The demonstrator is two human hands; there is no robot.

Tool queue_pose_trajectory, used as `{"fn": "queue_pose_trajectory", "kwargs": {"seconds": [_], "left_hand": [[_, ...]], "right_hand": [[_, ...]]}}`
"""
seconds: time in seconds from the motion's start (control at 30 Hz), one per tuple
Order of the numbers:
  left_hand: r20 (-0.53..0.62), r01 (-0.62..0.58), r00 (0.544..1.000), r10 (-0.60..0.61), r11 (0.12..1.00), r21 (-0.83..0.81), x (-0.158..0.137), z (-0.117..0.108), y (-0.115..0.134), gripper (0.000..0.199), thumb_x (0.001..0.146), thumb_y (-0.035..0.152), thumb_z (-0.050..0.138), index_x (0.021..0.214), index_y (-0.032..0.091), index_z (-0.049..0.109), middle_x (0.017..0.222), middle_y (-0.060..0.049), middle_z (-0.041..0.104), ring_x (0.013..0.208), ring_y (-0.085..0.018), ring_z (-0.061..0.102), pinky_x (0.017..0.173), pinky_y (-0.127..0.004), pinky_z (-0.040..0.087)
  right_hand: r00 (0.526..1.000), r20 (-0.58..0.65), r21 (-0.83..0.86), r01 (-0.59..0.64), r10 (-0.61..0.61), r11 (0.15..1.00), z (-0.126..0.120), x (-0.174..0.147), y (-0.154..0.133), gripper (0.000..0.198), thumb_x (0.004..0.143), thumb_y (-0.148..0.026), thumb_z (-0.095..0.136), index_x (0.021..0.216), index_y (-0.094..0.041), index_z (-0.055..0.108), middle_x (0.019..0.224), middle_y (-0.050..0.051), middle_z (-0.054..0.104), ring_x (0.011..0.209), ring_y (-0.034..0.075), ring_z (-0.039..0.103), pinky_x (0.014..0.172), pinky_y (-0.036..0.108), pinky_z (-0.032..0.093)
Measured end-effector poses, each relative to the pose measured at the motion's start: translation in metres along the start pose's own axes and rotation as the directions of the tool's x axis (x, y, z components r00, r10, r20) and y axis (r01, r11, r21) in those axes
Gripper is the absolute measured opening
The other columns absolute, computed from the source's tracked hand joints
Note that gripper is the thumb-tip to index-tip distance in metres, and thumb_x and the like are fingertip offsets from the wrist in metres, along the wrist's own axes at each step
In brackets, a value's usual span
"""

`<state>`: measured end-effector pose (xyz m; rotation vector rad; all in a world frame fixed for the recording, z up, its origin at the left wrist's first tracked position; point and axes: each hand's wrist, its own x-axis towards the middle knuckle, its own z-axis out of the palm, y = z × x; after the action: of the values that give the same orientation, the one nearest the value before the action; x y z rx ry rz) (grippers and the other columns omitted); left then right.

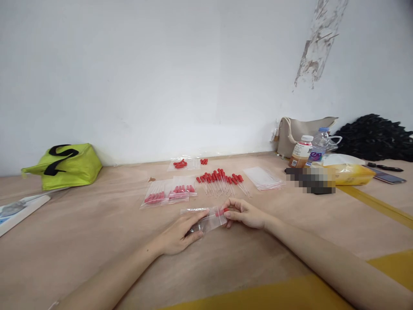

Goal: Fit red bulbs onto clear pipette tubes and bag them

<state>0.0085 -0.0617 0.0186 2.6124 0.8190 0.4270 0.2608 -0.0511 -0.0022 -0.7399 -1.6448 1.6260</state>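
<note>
My left hand (pixel 183 230) is closed on a clear zip bag (pixel 213 221), thumb and fingers on its left part. At the bag's right end, my right hand (pixel 245 214) pinches a dropper by its red bulb (pixel 221 212); its thin stem seems to lie within the bag, though the clear plastic blurs this. Just beyond the hands lies a spread of loose droppers (pixel 219 181) with red bulbs and clear stems. Left of them are two filled bags of droppers, one (pixel 155 197) nearer the left and another (pixel 183 189) beside it.
A stack of flat clear bags (pixel 263 177) lies right of the droppers. Red bulbs (pixel 180 164) sit near the wall. A lime-green bag (pixel 71 168) stands left. Bottles (pixel 301 150), a beige bag (pixel 297 125), a yellow tissue pack (pixel 353 174) and a phone (pixel 389 176) occupy the right.
</note>
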Motion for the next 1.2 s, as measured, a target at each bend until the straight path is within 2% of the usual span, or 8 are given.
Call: {"fn": "queue_pose_trajectory", "kwargs": {"seconds": [0.33,0.53,0.63,0.7,0.77,0.83,0.93,1.2], "left_hand": [[-0.043,0.001,0.999,-0.001,1.000,0.007,-0.006,-0.007,-0.015,0.037,0.084,0.034,0.047,0.120,0.027,0.048,0.126,-0.004,0.047,0.113,-0.020,0.044,0.096,-0.037,0.036],[-0.090,-0.028,0.996,0.029,1.000,0.012,-0.005,-0.005,-0.018,0.030,0.086,0.028,0.044,0.113,0.025,0.055,0.119,-0.003,0.054,0.109,-0.017,0.049,0.094,-0.033,0.039],[-0.076,-0.021,0.997,0.021,1.000,-0.004,-0.004,-0.004,-0.017,0.030,0.086,0.029,0.045,0.113,0.025,0.056,0.116,-0.003,0.057,0.106,-0.017,0.052,0.093,-0.032,0.041],[-0.074,-0.008,0.997,0.007,1.000,-0.015,-0.004,-0.004,-0.018,0.029,0.086,0.030,0.045,0.113,0.025,0.057,0.116,-0.002,0.057,0.107,-0.017,0.052,0.093,-0.032,0.041],[-0.061,-0.005,0.998,0.003,0.999,-0.033,-0.004,-0.004,-0.019,0.029,0.086,0.030,0.045,0.112,0.025,0.057,0.118,-0.003,0.056,0.108,-0.017,0.052,0.094,-0.033,0.040],[-0.036,-0.016,0.999,0.014,0.998,-0.053,-0.003,-0.005,-0.020,0.029,0.086,0.031,0.046,0.113,0.025,0.056,0.119,-0.003,0.055,0.110,-0.018,0.051,0.095,-0.034,0.039],[-0.020,-0.039,0.999,0.037,0.997,-0.072,-0.002,-0.005,-0.021,0.030,0.085,0.031,0.047,0.114,0.025,0.055,0.121,-0.004,0.053,0.111,-0.018,0.049,0.097,-0.036,0.037],[-0.034,-0.046,0.998,0.043,0.997,-0.070,-0.003,-0.005,-0.018,0.030,0.085,0.030,0.047,0.114,0.026,0.054,0.120,-0.003,0.053,0.112,-0.018,0.048,0.097,-0.036,0.037]], "right_hand": [[0.995,-0.080,-0.281,-0.075,0.054,0.957,-0.021,0.000,-0.004,0.036,0.066,-0.044,0.063,0.087,-0.016,0.067,0.084,0.004,0.065,0.071,0.013,0.055,0.068,0.025,0.043],[0.987,0.098,-0.621,0.160,-0.126,0.767,-0.016,-0.002,-0.007,0.028,0.076,-0.042,0.053,0.086,-0.020,0.069,0.091,0.004,0.060,0.084,0.015,0.053,0.075,0.026,0.041],[0.993,0.032,-0.638,0.104,-0.109,0.763,-0.019,-0.002,-0.007,0.026,0.077,-0.036,0.052,0.087,-0.017,0.067,0.085,0.004,0.062,0.077,0.014,0.055,0.068,0.024,0.042],[0.988,-0.125,-0.639,-0.012,-0.089,0.769,-0.030,0.000,-0.009,0.023,0.075,-0.033,0.053,0.081,-0.015,0.065,0.076,0.004,0.063,0.068,0.013,0.055,0.061,0.023,0.041],[0.921,-0.369,-0.675,-0.174,-0.124,0.717,-0.047,0.005,-0.013,0.018,0.072,-0.029,0.054,0.074,-0.013,0.062,0.069,0.003,0.062,0.063,0.013,0.054,0.057,0.022,0.040],[0.784,-0.585,-0.699,-0.360,-0.206,0.617,-0.068,0.013,-0.019,0.014,0.068,-0.026,0.056,0.074,-0.013,0.059,0.071,0.004,0.062,0.065,0.013,0.055,0.059,0.022,0.040],[0.642,-0.738,-0.648,-0.586,-0.210,0.486,-0.093,0.030,-0.028,0.028,0.065,-0.027,0.060,0.088,-0.011,0.057,0.083,0.009,0.063,0.076,0.016,0.057,0.062,0.022,0.040],[0.595,-0.803,-0.520,-0.710,0.010,0.475,-0.107,0.062,-0.035,0.019,0.057,-0.019,0.065,0.074,-0.009,0.062,0.068,0.013,0.063,0.067,0.024,0.060,0.053,0.026,0.040]]}}
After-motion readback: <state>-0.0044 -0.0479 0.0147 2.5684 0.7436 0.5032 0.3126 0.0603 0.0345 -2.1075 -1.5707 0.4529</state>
